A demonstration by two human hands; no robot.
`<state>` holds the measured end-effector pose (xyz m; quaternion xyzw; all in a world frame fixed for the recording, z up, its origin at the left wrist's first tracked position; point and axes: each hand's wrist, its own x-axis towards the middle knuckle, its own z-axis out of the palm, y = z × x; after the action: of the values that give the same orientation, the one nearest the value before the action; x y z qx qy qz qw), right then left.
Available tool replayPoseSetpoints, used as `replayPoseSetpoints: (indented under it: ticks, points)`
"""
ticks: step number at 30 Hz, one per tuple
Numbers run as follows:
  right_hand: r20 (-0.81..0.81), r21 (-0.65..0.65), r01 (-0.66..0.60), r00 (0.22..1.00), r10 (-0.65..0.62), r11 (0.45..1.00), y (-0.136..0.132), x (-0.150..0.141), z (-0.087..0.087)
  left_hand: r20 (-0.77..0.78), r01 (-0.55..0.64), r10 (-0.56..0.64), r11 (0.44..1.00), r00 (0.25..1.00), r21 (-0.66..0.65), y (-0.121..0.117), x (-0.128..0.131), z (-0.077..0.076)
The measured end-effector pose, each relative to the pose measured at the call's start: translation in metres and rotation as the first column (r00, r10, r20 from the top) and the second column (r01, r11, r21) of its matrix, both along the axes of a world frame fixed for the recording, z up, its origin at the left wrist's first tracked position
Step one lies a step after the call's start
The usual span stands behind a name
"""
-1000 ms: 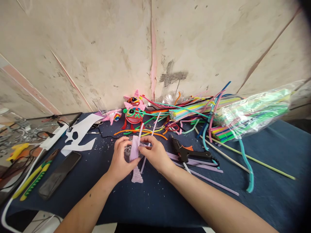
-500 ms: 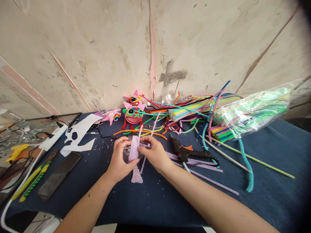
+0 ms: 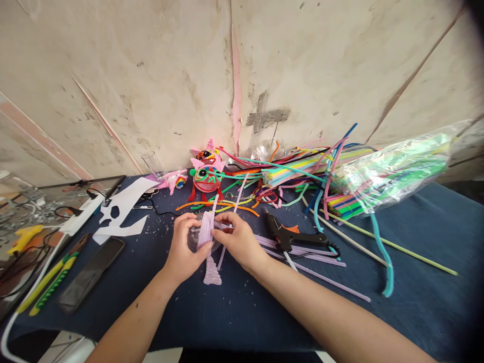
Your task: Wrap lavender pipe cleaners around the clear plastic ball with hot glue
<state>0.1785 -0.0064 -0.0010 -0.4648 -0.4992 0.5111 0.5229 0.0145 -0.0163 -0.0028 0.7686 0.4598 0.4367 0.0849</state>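
Observation:
My left hand [image 3: 184,252] is closed around a clear plastic ball [image 3: 194,237], thumb in front and fingers behind. Across the ball runs a band of lilac pipe cleaners [image 3: 206,229] laid side by side, one end sticking up past the top. My right hand [image 3: 239,240] pinches at the right edge of this band, its thumb and forefinger together against the pipe cleaners. Just below the ball lies a lilac, ribbed piece [image 3: 212,273] that widens toward me. More loose lilac pipe cleaners [image 3: 313,256] lie to the right, partly under a black glue gun [image 3: 287,236].
Decorated pink-eared figures [image 3: 207,176] stand by the wall. Bundled coloured pipe cleaners [image 3: 291,170] and a plastic bag of them [image 3: 401,169] lie at back right. To the left are cut white paper [image 3: 126,209], a phone [image 3: 93,272], green-handled pliers [image 3: 56,277] and a power strip [image 3: 81,216].
The ball and its lilac band have tilted and shifted slightly left in my hands. My right fingers have moved a little left along with the band.

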Motion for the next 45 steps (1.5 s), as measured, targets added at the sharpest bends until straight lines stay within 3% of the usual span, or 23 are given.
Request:
replayPoseSetpoints:
  ticks: [13, 19, 26, 32, 38, 45]
  points:
    - [0.000, -0.009, 0.036, 0.999, -0.036, 0.999, 0.000, -0.001, 0.002, -0.004, 0.037, -0.037, 0.999, 0.999, -0.030, -0.005, 0.001, 0.005]
    - [-0.126, -0.111, -0.067, 0.991, 0.053, 0.992, -0.001, -0.002, 0.003, 0.003, 0.063, -0.063, 0.996, 0.998, -0.062, -0.001, -0.006, 0.001]
    - [-0.215, -0.184, -0.073, 0.976, 0.032, 0.980, 0.001, -0.003, 0.003, 0.106, 0.257, -0.240, 0.944, 0.965, -0.206, 0.005, -0.020, 0.011]
    - [-0.190, -0.159, -0.040, 0.982, 0.009, 0.986, 0.001, -0.005, -0.001, 0.031, 0.246, -0.245, 0.946, 0.969, -0.210, 0.003, -0.019, 0.015]
    - [-0.059, -0.022, 0.055, 0.997, -0.057, 0.998, 0.000, -0.004, 0.000, -0.060, 0.193, -0.203, 0.972, 0.977, -0.133, 0.001, -0.016, 0.013]
    - [-0.036, -0.040, 0.045, 0.998, -0.046, 0.998, 0.003, -0.002, -0.003, -0.170, 0.148, -0.176, 0.974, 0.969, -0.169, 0.000, -0.013, 0.013]
